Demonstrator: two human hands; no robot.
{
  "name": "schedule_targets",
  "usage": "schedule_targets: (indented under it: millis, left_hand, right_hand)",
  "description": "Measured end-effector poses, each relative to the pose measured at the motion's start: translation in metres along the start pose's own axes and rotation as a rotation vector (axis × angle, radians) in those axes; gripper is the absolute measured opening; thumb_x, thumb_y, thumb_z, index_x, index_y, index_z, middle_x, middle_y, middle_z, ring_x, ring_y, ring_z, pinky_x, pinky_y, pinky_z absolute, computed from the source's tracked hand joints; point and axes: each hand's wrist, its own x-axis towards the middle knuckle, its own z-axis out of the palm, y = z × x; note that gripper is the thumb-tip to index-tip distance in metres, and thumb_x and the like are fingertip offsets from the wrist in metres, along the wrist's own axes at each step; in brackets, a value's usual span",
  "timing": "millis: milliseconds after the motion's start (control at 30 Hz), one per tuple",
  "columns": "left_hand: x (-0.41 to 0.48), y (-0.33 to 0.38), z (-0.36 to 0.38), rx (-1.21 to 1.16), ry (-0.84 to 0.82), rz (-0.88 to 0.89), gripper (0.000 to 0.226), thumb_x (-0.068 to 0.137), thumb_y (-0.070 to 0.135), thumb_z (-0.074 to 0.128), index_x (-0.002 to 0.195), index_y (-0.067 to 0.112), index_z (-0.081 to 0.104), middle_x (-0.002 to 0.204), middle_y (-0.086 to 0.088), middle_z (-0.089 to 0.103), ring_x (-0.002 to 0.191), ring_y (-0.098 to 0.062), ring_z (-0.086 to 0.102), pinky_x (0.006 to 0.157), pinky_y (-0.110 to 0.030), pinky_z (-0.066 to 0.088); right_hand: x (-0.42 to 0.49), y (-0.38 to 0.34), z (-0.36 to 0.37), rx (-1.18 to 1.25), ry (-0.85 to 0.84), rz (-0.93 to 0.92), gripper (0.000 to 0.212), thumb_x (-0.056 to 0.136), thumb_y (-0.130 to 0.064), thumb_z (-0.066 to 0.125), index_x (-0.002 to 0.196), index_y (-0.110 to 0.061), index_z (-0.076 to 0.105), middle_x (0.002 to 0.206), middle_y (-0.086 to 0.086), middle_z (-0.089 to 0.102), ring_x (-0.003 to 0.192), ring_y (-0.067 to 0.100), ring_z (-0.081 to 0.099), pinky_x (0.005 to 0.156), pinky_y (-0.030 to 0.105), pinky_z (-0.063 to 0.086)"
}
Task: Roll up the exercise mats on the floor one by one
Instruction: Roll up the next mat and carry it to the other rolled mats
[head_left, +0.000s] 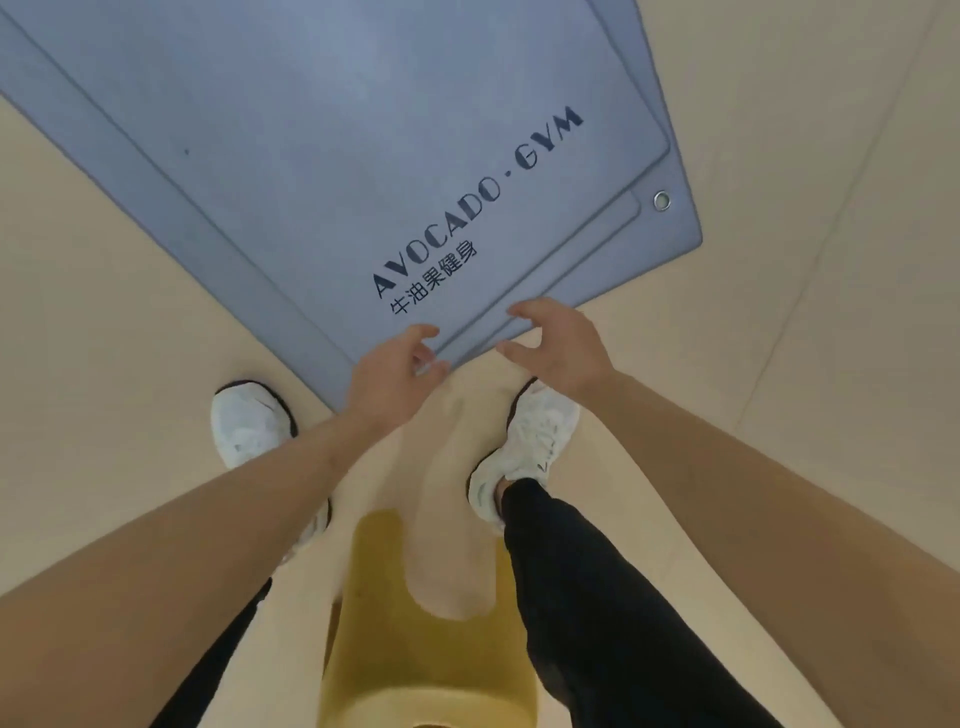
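Observation:
Several blue-grey exercise mats lie flat in a loose stack on the floor. The top mat (322, 156) carries dark "AVOCADO · GYM" lettering, and a lower mat (670, 228) shows a metal eyelet at its corner. My left hand (392, 371) hovers at the near edge of the stack, fingers curled and apart, holding nothing. My right hand (558, 345) is just to its right over the same near edge, fingers spread, also holding nothing.
The floor (805, 260) is pale beige with faint seams. My two white shoes (249, 423) stand just short of the mats' near edge. A yellow garment (415, 623) hangs in the lower middle of the view.

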Motion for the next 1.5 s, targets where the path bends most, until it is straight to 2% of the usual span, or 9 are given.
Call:
schedule_targets:
  millis: [167, 367, 567, 700, 800, 900, 1200, 1333, 1500]
  left_hand:
    - [0.097, -0.079, 0.070, 0.320, 0.188, 0.172, 0.062, 0.086, 0.047, 0.073, 0.140, 0.021, 0.056, 0.131, -0.003, 0.062, 0.123, -0.030, 0.051, 0.098, -0.043, 0.043]
    - [0.145, -0.117, 0.101, 0.600, 0.632, 0.541, 0.057, 0.070, 0.060, 0.073, 0.113, 0.021, 0.071, 0.104, -0.007, 0.064, 0.093, -0.032, 0.056, 0.075, -0.043, 0.038]
    - [0.145, -0.108, 0.090, 0.590, 0.740, 0.698, 0.035, 0.070, 0.053, 0.071, 0.086, 0.022, 0.075, 0.087, 0.004, 0.071, 0.077, -0.026, 0.064, 0.054, -0.031, 0.046]
    - [0.120, -0.095, 0.079, 0.522, 0.799, 0.640, 0.018, 0.076, 0.040, 0.070, 0.070, 0.022, 0.069, 0.064, 0.006, 0.063, 0.058, -0.018, 0.062, 0.046, -0.020, 0.030]
    - [0.098, -0.077, 0.059, 0.489, 0.792, 0.508, 0.022, 0.082, 0.040, 0.064, 0.070, 0.022, 0.067, 0.061, 0.004, 0.060, 0.056, -0.020, 0.062, 0.048, -0.021, 0.030]
    - [0.066, -0.063, 0.036, 0.423, 0.755, 0.411, 0.022, 0.085, 0.043, 0.059, 0.079, 0.026, 0.071, 0.070, 0.007, 0.065, 0.061, -0.020, 0.064, 0.051, -0.022, 0.034]
    - [-0.069, -0.048, -0.049, 0.509, 0.877, 0.269, 0.065, 0.089, 0.076, 0.036, 0.113, 0.027, 0.072, 0.096, 0.006, 0.067, 0.087, -0.022, 0.066, 0.068, -0.037, 0.054]
    - [-0.133, -0.041, -0.079, 0.575, 0.990, 0.239, 0.061, 0.092, 0.076, 0.041, 0.111, 0.026, 0.072, 0.095, 0.007, 0.068, 0.085, -0.020, 0.067, 0.065, -0.034, 0.052]
    - [-0.201, -0.038, -0.099, 0.678, 1.140, 0.219, 0.065, 0.089, 0.078, 0.036, 0.090, 0.024, 0.072, 0.076, 0.006, 0.063, 0.065, -0.020, 0.061, 0.051, -0.028, 0.036]
  right_hand:
    - [0.098, 0.078, 0.063, -0.274, 0.087, -0.280, 0.062, 0.079, -0.041, 0.078, 0.134, -0.015, 0.064, 0.137, 0.011, 0.060, 0.124, 0.035, 0.054, 0.103, 0.047, 0.043]
    - [0.166, 0.115, 0.076, -0.612, 0.322, -0.657, 0.072, 0.070, -0.052, 0.082, 0.129, -0.016, 0.062, 0.131, 0.015, 0.057, 0.122, 0.033, 0.045, 0.099, 0.050, 0.037]
    - [0.183, 0.121, 0.060, -0.765, 0.352, -0.860, 0.061, 0.070, -0.048, 0.083, 0.118, -0.013, 0.069, 0.124, 0.015, 0.065, 0.111, 0.038, 0.060, 0.092, 0.048, 0.046]
    - [0.182, 0.108, 0.031, -0.766, 0.372, -1.035, 0.026, 0.087, -0.021, 0.070, 0.109, -0.008, 0.072, 0.108, 0.015, 0.071, 0.090, 0.036, 0.068, 0.073, 0.042, 0.055]
    - [0.168, 0.084, 0.013, -0.667, 0.414, -1.049, 0.045, 0.108, -0.037, 0.044, 0.098, -0.009, 0.077, 0.091, 0.009, 0.074, 0.075, 0.031, 0.067, 0.059, 0.035, 0.056]
    - [0.138, 0.043, 0.002, -0.610, 0.402, -0.941, 0.040, 0.098, -0.045, 0.054, 0.088, -0.015, 0.079, 0.075, 0.004, 0.071, 0.067, 0.029, 0.066, 0.049, 0.034, 0.052]
    - [0.022, -0.101, -0.015, -0.617, 0.322, -0.931, 0.031, 0.092, -0.047, 0.071, 0.095, -0.017, 0.081, 0.077, 0.002, 0.072, 0.073, 0.026, 0.067, 0.061, 0.032, 0.043]
    - [-0.032, -0.152, -0.015, -0.634, 0.272, -0.923, 0.040, 0.094, -0.054, 0.063, 0.099, -0.017, 0.080, 0.084, 0.002, 0.076, 0.080, 0.022, 0.068, 0.073, 0.038, 0.052]
    - [-0.100, -0.194, 0.000, -0.577, 0.281, -0.947, 0.039, 0.096, -0.053, 0.063, 0.094, -0.017, 0.079, 0.069, -0.005, 0.068, 0.067, 0.015, 0.060, 0.063, 0.031, 0.043]
